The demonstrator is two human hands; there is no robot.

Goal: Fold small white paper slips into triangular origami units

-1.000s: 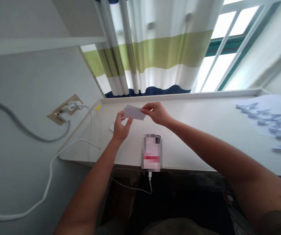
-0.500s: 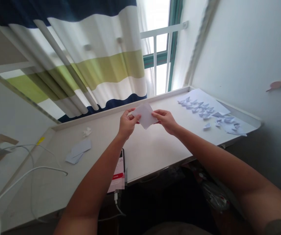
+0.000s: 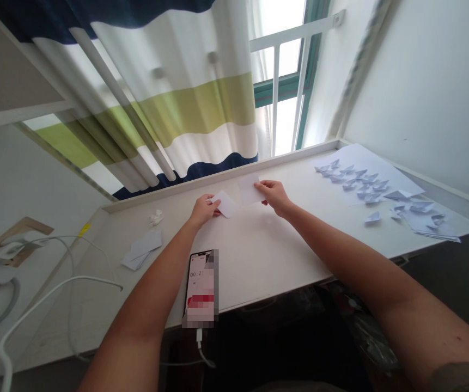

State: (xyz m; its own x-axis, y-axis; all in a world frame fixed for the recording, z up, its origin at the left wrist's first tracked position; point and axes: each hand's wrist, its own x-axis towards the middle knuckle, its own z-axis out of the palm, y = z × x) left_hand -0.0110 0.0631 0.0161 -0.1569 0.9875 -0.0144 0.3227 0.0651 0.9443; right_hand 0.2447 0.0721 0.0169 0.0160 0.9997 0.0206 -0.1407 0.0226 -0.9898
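Note:
Between thumb and fingers, my left hand [image 3: 205, 209] pinches a small white paper piece [image 3: 227, 205] above the middle of the desk. My right hand [image 3: 274, 196] grips the edge of another white paper piece [image 3: 249, 189], just to the right of the first and slightly farther back. A narrow gap separates the two pieces. Several folded paper shapes [image 3: 351, 173] stand on and around white sheets at the right. At the left, a few flat paper pieces [image 3: 146, 245] overlap near a crumpled white scrap [image 3: 156, 218].
A phone [image 3: 200, 288] with a plugged-in cable lies at the front edge of the white desk [image 3: 267, 256], beside my left forearm. White cables [image 3: 58, 284] run across the left side. A raised rim, curtain [image 3: 201, 109] and window rail [image 3: 275, 98] are behind.
My hands have moved apart, each now with its own paper piece, where one diamond-shaped piece showed between them. The view has shifted, and more of the phone shows.

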